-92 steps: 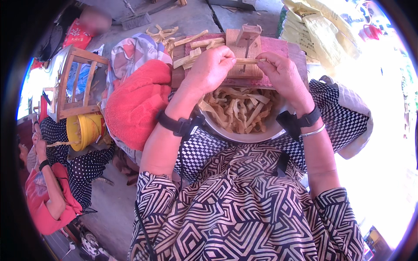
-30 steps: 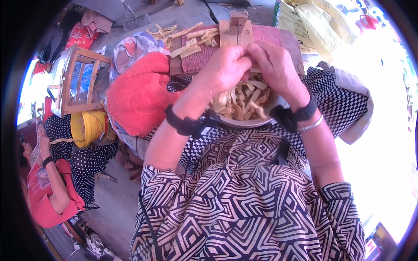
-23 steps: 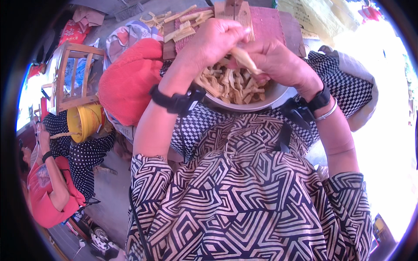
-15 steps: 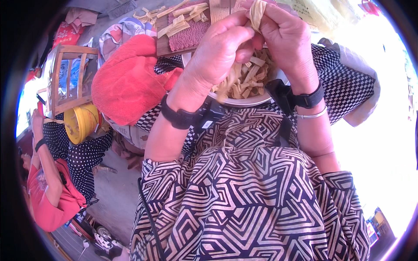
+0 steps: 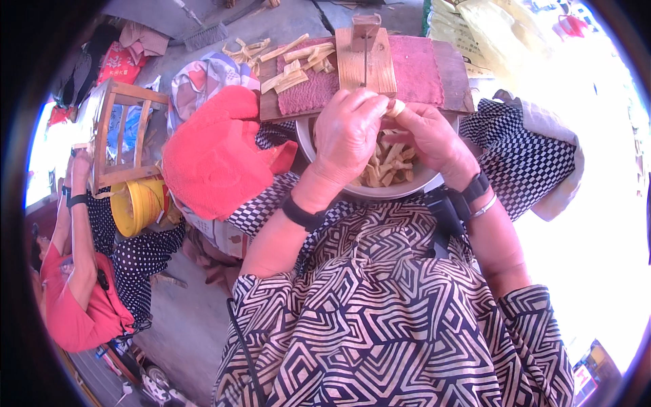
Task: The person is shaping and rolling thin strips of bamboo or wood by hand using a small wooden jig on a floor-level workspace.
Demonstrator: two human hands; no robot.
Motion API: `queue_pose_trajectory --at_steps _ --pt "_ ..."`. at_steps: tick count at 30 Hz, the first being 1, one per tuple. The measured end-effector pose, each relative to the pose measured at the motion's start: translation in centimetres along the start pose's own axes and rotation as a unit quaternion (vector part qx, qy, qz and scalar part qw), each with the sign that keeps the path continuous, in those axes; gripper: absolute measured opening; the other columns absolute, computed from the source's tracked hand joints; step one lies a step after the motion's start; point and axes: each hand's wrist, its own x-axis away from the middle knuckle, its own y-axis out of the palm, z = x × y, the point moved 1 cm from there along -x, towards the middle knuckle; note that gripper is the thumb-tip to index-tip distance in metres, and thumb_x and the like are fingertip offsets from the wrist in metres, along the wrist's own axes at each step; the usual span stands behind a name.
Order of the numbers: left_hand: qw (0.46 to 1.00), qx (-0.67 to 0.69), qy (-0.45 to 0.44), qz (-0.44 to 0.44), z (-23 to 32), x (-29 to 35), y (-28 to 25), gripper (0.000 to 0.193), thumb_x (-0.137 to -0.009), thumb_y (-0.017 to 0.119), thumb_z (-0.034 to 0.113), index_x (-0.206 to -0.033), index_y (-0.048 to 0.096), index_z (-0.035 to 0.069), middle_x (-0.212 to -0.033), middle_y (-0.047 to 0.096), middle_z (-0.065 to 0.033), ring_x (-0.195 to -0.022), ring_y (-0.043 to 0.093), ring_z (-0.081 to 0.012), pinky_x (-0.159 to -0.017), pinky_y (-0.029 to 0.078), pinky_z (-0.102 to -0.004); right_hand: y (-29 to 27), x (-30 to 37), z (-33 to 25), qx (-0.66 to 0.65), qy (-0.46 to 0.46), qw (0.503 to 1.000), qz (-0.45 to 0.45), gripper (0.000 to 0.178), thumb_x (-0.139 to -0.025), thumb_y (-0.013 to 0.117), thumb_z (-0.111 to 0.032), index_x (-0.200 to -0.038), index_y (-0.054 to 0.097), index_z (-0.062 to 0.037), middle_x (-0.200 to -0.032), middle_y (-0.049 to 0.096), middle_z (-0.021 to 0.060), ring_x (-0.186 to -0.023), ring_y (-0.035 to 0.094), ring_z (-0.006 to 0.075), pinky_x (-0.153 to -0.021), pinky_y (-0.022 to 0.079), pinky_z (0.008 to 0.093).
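My left hand point(image 5: 346, 132) and my right hand point(image 5: 434, 139) meet above a white basin in my lap, fingers pinched together. Between them shows a pale yellow folded strip point(image 5: 395, 108), like dried husk or leaf; most of it is hidden by my fingers. Just beyond my left fingertips, a thin upright metal piece point(image 5: 365, 61) stands on a small wooden block point(image 5: 383, 68). Cut or folded pale pieces point(image 5: 390, 166) fill the basin point(image 5: 380, 192) below my wrists.
A wooden board point(image 5: 458, 74) with a pink cloth point(image 5: 420, 71) lies across the basin's far side, carrying loose strips point(image 5: 295, 74). Left are a red towel point(image 5: 217, 163), a wooden chair point(image 5: 125, 132), a yellow bucket point(image 5: 139, 207) and a seated person point(image 5: 85, 292). A plastic bag point(image 5: 502, 30) lies far right.
Both hands have come down and nearer with the strip, to beside the upright metal piece. More of the board now shows. The other person's arms have shifted.
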Motion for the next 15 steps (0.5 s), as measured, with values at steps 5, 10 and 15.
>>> queue_pose_trajectory --at_steps 5,10,15 --pt "0.967 0.225 -0.119 -0.034 1.3 0.7 0.9 0.026 -0.081 0.058 0.003 -0.106 0.057 -0.004 -0.107 0.057 -0.0181 -0.097 0.059 -0.0267 -0.081 0.047 -0.0321 -0.3 0.5 0.5 -0.178 0.061 0.981 -0.050 0.020 -0.089 0.058 -0.012 -0.103 0.064 0.0002 -0.102 0.064 0.0036 -0.093 0.060 0.0127 -0.082 0.047 0.0259" --pt "0.975 0.104 -0.194 -0.044 2.0 -1.2 0.9 0.019 -0.088 0.054 0.014 -0.097 0.058 -0.003 -0.093 0.061 -0.0145 -0.082 0.061 -0.0199 -0.070 0.047 -0.0314 0.9 1.0 -0.4 0.288 -0.250 0.913 0.145 0.012 -0.076 0.061 0.001 -0.087 0.067 0.0017 -0.108 0.060 0.0089 -0.094 0.059 0.0221 -0.084 0.046 0.0278" --pt "0.807 0.434 -0.400 0.017 1.7 -0.4 2.3 0.020 -0.093 0.049 0.017 -0.099 0.060 0.001 -0.076 0.058 -0.0018 -0.064 0.055 -0.0091 -0.055 0.043 -0.0251 1.1 1.0 -1.9 0.238 -0.309 0.893 0.226 0.006 -0.078 0.062 -0.001 -0.081 0.067 0.0018 -0.111 0.057 0.0108 -0.090 0.059 0.0203 -0.078 0.048 0.0280"
